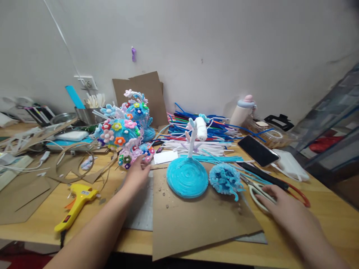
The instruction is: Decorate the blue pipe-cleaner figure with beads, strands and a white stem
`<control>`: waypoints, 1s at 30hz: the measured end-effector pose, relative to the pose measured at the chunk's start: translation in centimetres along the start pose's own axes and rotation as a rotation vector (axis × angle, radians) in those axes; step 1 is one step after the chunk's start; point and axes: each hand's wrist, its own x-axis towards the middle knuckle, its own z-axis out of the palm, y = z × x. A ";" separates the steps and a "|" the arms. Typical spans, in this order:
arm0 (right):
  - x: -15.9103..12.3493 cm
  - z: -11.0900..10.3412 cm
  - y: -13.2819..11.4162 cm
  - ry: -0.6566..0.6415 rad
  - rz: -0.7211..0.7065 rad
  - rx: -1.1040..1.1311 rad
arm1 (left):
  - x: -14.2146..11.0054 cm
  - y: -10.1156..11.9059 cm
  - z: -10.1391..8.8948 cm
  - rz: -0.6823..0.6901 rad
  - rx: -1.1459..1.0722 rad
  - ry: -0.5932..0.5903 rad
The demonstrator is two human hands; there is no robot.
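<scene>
My left hand [137, 172] reaches to the base of a pipe-cleaner flower ornament [119, 130] decked with many coloured blossoms. Its fingers appear closed on the base's front edge. At the right, my right hand [280, 205] has its fingers on the pale handles of a pair of scissors [258, 194]. Between the hands, a flat blue coiled disc [187, 177] lies on a cardboard sheet [202, 224]. A white stem [192, 142] rises behind the disc, with a white roll [201, 129] near its top. Beside the disc sits a curly blue pipe-cleaner piece [226, 180].
A yellow glue gun [77, 205] lies at the left among cardboard scraps [25, 201]. Loose pipe cleaners [185, 125] are heaped by the wall. Toward the right are a phone [258, 150], red-handled pliers [300, 196] and a bottle [242, 112].
</scene>
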 end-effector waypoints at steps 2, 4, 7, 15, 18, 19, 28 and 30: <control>0.0 0.1 -0.1 -0.098 0.032 0.013 | -1.2 0.1 -0.8 0.069 0.065 0.031; -0.1 0.3 -0.2 -0.079 -0.016 0.040 | -2.6 0.5 -1.6 0.184 0.154 0.028; -1.2 0.1 -1.2 0.223 -0.099 0.082 | -4.3 1.2 -2.3 0.456 0.282 -0.219; -7.6 -1.7 -13.4 -0.053 -0.794 0.423 | -5.0 2.4 -1.3 0.630 0.284 -0.536; -7.8 -0.2 -18.6 -0.356 -0.941 0.346 | -5.2 2.4 -1.5 0.610 0.254 -0.508; -7.6 0.5 -20.0 -0.368 -0.956 0.317 | -5.3 2.3 -1.8 0.593 0.213 -0.489; -6.8 5.5 -22.9 -0.271 -1.026 0.103 | -6.8 -0.2 -5.6 0.041 -0.450 -0.149; -6.9 5.6 -22.8 -0.261 -1.042 0.241 | -7.1 -0.3 -5.8 -0.086 -0.571 -0.127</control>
